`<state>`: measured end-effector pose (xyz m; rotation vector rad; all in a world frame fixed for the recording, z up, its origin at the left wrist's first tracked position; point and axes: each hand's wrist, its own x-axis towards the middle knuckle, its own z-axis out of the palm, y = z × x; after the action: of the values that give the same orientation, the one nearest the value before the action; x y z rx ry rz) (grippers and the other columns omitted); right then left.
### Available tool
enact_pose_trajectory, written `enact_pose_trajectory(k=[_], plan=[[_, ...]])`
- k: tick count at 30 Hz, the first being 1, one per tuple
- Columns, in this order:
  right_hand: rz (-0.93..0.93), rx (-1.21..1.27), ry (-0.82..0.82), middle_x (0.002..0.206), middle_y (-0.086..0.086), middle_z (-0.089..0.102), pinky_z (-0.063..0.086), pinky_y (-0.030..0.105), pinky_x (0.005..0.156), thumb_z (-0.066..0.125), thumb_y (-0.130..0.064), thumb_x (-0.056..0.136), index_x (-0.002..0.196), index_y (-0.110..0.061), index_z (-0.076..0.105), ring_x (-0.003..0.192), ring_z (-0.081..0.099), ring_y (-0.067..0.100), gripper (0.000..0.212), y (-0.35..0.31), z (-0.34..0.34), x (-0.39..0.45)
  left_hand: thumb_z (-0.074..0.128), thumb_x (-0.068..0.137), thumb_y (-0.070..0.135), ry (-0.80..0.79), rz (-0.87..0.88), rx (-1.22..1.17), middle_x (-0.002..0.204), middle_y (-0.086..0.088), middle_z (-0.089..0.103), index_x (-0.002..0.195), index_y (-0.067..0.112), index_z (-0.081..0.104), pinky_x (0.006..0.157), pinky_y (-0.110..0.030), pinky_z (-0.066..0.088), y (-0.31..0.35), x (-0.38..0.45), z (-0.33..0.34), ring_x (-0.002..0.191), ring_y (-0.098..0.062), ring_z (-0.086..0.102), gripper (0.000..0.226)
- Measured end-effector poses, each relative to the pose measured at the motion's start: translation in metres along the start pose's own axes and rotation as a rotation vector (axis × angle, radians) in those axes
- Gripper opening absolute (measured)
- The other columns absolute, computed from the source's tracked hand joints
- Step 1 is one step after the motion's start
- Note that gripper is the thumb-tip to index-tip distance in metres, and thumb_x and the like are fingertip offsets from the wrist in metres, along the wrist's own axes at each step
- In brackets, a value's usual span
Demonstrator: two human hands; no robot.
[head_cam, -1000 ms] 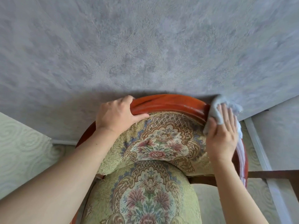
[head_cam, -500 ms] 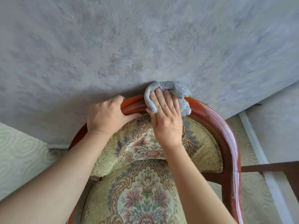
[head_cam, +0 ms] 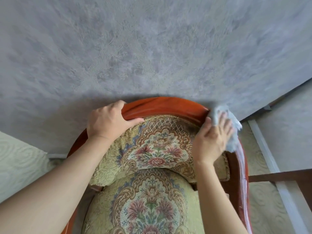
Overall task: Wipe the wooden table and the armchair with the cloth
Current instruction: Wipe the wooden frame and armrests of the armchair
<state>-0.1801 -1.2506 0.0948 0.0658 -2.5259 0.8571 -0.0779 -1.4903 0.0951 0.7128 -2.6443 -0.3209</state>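
- While the left hand (head_cam: 109,121) grips the armchair's (head_cam: 152,154) red wooden rail (head_cam: 162,107), fingers curled over its top, thumb on the front, the right hand (head_cam: 213,137) presses the cloth (head_cam: 232,132).
- Right fingers lie straight and spread on the grey cloth, at the rail's right bend.
- Patterned wallpaper (head_cam: 135,48) stands behind.

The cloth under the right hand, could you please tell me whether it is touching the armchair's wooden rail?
Touching: the head view shows the cloth pressed by the right hand onto the wooden rail.
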Motion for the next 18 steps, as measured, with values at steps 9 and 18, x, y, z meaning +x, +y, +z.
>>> enact_pose_trajectory(k=[9,18], plan=[[-0.816,0.14,-0.252,0.149,0.01,0.05,0.024,0.05,0.122,0.046,-0.028,0.104,0.14,-0.007,0.055,0.144,0.038,0.032,0.042,-0.077,0.038,-0.046,0.072,0.063,0.069,0.006,0.021,-0.037,0.077,-0.016,0.073,0.08,0.013,0.062,0.06,-0.043,0.053,0.002,0.0,0.0,0.066,-0.04,0.071,0.059],[-0.268,-0.068,-0.052,0.151,0.012,0.046,0.026,0.05,0.12,0.034,-0.03,0.106,0.144,-0.005,0.048,0.145,0.037,0.029,0.048,0.045,-0.008,0.011,0.049,0.062,0.092,0.04,0.042,-0.034,0.083,-0.005,0.075,0.101,0.019,0.069,0.067,-0.035,0.052,-0.003,0.0,0.003,0.072,-0.029,0.073,0.085]])
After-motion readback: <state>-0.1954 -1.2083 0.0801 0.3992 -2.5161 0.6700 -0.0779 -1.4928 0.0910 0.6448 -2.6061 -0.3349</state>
